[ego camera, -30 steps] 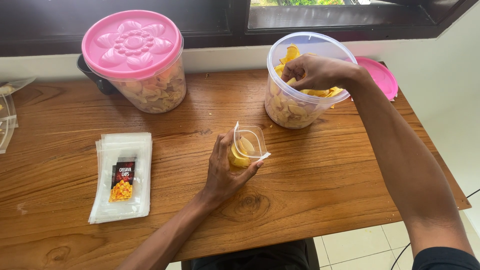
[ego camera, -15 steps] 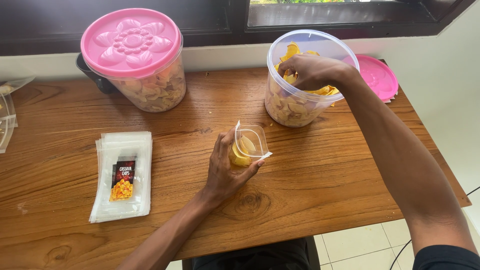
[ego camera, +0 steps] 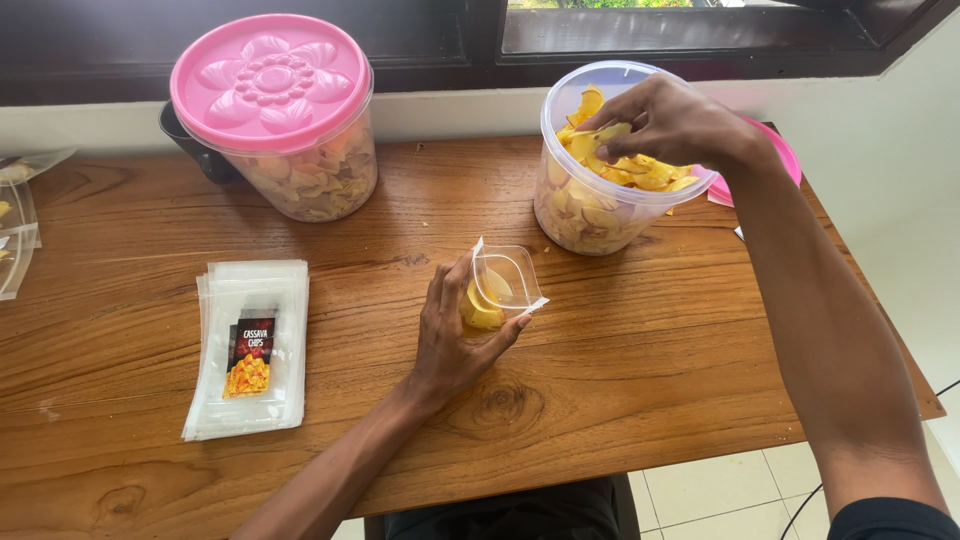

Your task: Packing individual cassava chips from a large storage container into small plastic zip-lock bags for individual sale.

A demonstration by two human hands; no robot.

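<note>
My left hand [ego camera: 455, 335] holds a small clear pouch [ego camera: 500, 285] upright and open on the wooden table [ego camera: 650, 350]; a few yellow chips lie in its bottom. My right hand [ego camera: 670, 120] is at the mouth of an open clear tub [ego camera: 600, 215] full of yellow chips, its fingers closed on a bunch of chips [ego camera: 615, 165] at the rim. The tub stands at the back right of the table, beyond the pouch.
A second tub with a pink flower lid [ego camera: 272, 85] stands at the back left. A stack of flat labelled pouches [ego camera: 250, 345] lies at the left. A loose pink lid [ego camera: 775, 155] lies behind the open tub. More clear bags [ego camera: 15, 230] sit at the far left edge.
My right hand has lifted from inside the tub to its rim, with chips in its fingers. My left hand and the pouch have stayed put.
</note>
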